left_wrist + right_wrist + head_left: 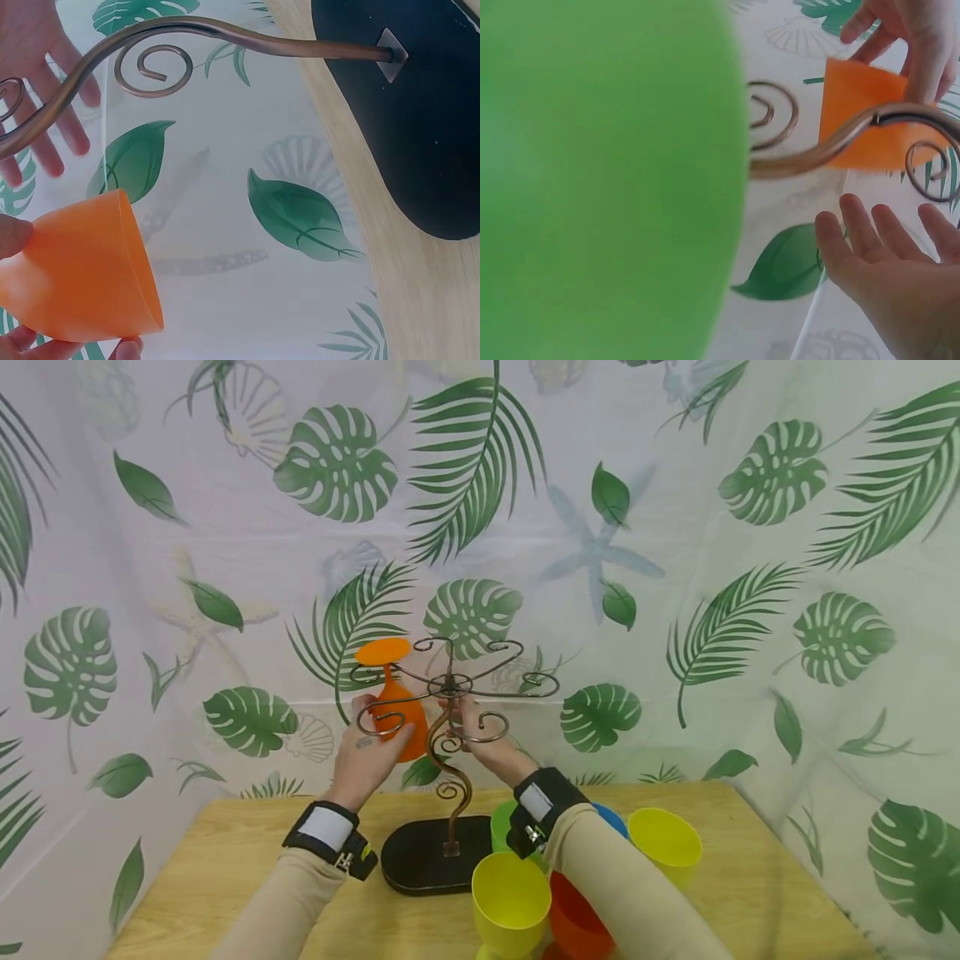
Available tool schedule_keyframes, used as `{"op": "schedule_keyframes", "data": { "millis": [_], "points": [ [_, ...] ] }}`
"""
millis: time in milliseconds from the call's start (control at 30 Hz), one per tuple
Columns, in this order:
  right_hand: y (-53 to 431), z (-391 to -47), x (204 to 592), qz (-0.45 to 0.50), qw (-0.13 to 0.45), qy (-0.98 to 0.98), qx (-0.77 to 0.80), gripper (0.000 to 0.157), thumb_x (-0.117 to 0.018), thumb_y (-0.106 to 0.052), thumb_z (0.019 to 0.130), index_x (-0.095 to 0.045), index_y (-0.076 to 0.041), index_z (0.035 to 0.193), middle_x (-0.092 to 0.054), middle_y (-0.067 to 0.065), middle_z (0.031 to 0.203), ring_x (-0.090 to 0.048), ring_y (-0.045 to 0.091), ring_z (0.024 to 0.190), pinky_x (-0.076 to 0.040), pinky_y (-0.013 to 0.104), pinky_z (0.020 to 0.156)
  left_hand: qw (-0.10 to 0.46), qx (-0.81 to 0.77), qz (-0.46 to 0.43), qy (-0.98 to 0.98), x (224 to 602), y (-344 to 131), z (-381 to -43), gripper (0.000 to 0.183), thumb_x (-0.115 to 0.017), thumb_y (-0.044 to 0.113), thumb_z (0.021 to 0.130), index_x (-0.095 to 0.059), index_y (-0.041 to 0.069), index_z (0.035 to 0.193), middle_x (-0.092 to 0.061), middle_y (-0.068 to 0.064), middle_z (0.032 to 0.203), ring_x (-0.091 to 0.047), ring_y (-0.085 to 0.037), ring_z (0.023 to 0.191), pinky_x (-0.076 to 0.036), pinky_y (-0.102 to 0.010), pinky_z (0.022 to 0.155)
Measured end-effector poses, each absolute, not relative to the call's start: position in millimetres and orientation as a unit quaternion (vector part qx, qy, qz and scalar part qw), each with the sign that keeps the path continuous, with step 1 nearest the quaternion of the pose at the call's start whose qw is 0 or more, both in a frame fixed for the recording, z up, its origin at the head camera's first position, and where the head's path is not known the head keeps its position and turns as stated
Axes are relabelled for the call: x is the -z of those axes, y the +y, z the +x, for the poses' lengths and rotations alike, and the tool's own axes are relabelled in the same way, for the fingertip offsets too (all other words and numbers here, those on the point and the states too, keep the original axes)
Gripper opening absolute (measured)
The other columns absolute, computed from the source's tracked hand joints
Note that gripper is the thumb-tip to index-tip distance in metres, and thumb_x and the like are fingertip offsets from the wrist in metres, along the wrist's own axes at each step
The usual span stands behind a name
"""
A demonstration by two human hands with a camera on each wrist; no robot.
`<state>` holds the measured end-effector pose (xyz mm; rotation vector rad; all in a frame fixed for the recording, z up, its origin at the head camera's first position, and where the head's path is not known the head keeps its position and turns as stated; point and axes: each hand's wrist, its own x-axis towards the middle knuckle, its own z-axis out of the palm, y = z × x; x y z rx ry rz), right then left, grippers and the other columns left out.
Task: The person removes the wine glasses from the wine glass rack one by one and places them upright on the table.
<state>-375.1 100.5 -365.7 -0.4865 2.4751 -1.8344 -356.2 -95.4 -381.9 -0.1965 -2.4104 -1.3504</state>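
Observation:
An orange goblet (414, 714) hangs upside down from the grip of my left hand (365, 756), with thumb and fingers around its bowl. Its foot is level with the curled hooks at the left of a metal stemware rack (462, 793), and its stem is beside one hook. In the left wrist view the bowl (82, 270) is held with its rim facing the table. My right hand (495, 752) is behind the rack's twisted post, palm up with fingers extended in the right wrist view, holding nothing.
The rack's black oval base (420, 868) stands on the wooden table (240, 852). At right, under my right forearm, are upright goblets: yellow ones (510, 902), a red one (573, 918), a green one (504, 822) and a blue one (611, 818). A leaf-patterned cloth (480, 527) hangs behind.

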Motion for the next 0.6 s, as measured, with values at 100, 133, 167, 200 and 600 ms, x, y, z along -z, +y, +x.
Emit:
{"op": "schedule_keyframes", "data": {
  "millis": [100,133,167,200,600],
  "points": [
    [112,-360,358,-0.19,0.023,0.811,0.553,0.068,-0.014,-0.051,0.111,-0.045,-0.008,0.152,-0.051,0.022,0.15,-0.055,0.041,0.132,-0.047,0.058,0.103,0.189,0.474,-0.066,-0.857,383,-100,-355,0.071,-0.072,0.037,0.094,-0.034,0.009,0.147,-0.062,-0.021,0.133,-0.064,-0.036,0.116,-0.056,-0.051,0.09],
    [116,-358,358,-0.2,0.024,0.818,0.539,0.066,-0.014,-0.048,0.111,-0.042,-0.006,0.153,-0.049,0.024,0.15,-0.053,0.043,0.133,-0.047,0.059,0.105,0.192,0.471,-0.062,-0.859,383,-102,-354,0.07,-0.072,0.037,0.094,-0.034,0.009,0.146,-0.062,-0.021,0.132,-0.065,-0.037,0.114,-0.056,-0.05,0.089],
    [119,-357,357,-0.208,0.021,0.825,0.524,0.064,-0.017,-0.046,0.112,-0.04,-0.005,0.154,-0.05,0.025,0.149,-0.054,0.043,0.132,-0.048,0.058,0.104,0.194,0.466,-0.06,-0.861,383,-103,-354,0.07,-0.072,0.038,0.094,-0.035,0.009,0.146,-0.062,-0.022,0.131,-0.066,-0.037,0.112,-0.056,-0.05,0.087],
    [122,-355,354,-0.213,0.025,0.83,0.514,0.061,-0.019,-0.042,0.113,-0.038,-0.002,0.154,-0.05,0.027,0.148,-0.052,0.044,0.134,-0.048,0.057,0.105,0.197,0.46,-0.059,-0.864,383,-104,-353,0.071,-0.071,0.038,0.094,-0.035,0.008,0.146,-0.062,-0.022,0.132,-0.066,-0.037,0.111,-0.057,-0.05,0.086],
    [136,-336,348,-0.232,0.007,0.924,0.305,0.048,-0.043,-0.027,0.11,-0.049,0.005,0.144,-0.053,0.022,0.148,-0.057,0.036,0.131,-0.05,0.049,0.107,0.196,0.429,-0.053,-0.88,384,-126,-343,0.073,-0.068,0.043,0.094,-0.033,0.006,0.147,-0.064,-0.022,0.126,-0.069,-0.035,0.098,-0.058,-0.044,0.075]
  ]
}}
